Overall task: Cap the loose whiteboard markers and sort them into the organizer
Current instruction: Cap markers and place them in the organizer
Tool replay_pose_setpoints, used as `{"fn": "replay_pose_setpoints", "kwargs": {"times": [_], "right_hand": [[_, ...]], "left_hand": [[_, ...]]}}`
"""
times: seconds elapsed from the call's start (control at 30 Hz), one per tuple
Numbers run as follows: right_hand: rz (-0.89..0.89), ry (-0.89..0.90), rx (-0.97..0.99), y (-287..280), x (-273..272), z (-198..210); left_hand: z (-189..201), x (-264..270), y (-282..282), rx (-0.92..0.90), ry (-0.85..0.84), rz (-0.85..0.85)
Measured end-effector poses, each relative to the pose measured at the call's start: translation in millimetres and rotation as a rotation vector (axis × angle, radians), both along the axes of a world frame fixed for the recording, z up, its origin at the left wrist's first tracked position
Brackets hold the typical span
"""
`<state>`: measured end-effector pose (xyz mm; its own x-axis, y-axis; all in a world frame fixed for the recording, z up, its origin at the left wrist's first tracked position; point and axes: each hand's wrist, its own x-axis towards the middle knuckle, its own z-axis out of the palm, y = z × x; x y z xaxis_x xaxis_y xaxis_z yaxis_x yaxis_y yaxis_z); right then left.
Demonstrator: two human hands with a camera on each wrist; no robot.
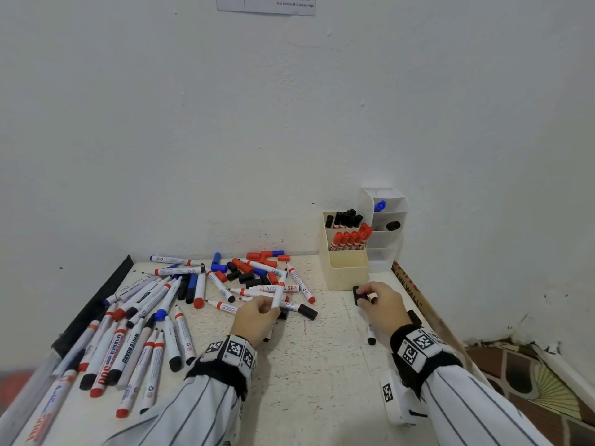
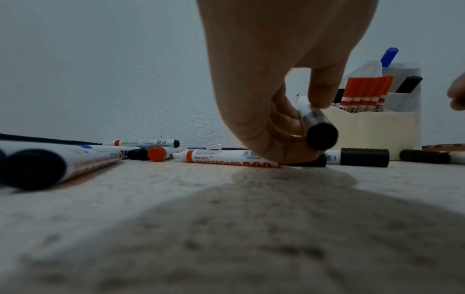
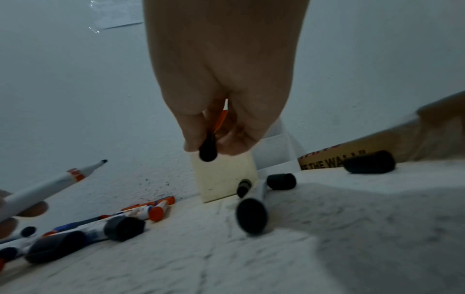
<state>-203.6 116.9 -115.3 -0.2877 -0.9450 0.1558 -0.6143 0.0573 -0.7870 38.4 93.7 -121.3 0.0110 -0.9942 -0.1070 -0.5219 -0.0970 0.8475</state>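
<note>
My left hand [image 1: 270, 309] pinches an uncapped white marker [image 1: 278, 289] with a black tip and black end, lifting it tip-up off the pile; its black end [image 2: 322, 136] faces the left wrist camera, and it also shows in the right wrist view as the same marker [image 3: 50, 187]. My right hand [image 1: 365, 297] grips a black cap [image 1: 356, 296] just in front of the cream organizer [image 1: 346, 272], seen as the cap [image 3: 207, 152] under my curled fingers. The organizer holds capped black and red markers [image 1: 351, 239]. A white organizer [image 1: 386, 255] stands behind it.
Many loose markers [image 1: 145, 317] and red, blue and black caps [image 1: 251, 272] cover the left and middle of the table. A black-ended marker [image 1: 371, 333] and a black cap [image 1: 413, 317] lie by my right wrist. A printed cardboard strip [image 1: 415, 294] lines the right edge.
</note>
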Motion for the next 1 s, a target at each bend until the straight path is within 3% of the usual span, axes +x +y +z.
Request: {"fn": "replay_pose_setpoints", "kwargs": {"times": [0.23, 0.4, 0.63, 0.83, 1.0], "right_hand": [[0.108, -0.004, -0.056, -10.3, 32.9, 6.4], [0.159, -0.133, -0.088, -13.8, 48.7, 9.2], [0.154, -0.116, -0.119, -18.2, 55.9, 8.6], [0.296, -0.112, -0.048, -18.8, 57.5, 6.4], [0.278, -0.096, -0.018, -20.5, 60.6, 6.6]], "left_hand": [[1.9, 4.0, 0.4, 0.004, -0.045, -0.062], [4.1, 2.5, 3.3, -0.021, -0.071, -0.133], [1.7, 3.8, 2.0, -0.001, -0.065, -0.169], [3.9, 4.1, 4.8, -0.031, -0.067, -0.186], [6.4, 3.9, 4.6, 0.034, 0.087, -0.178]]}}
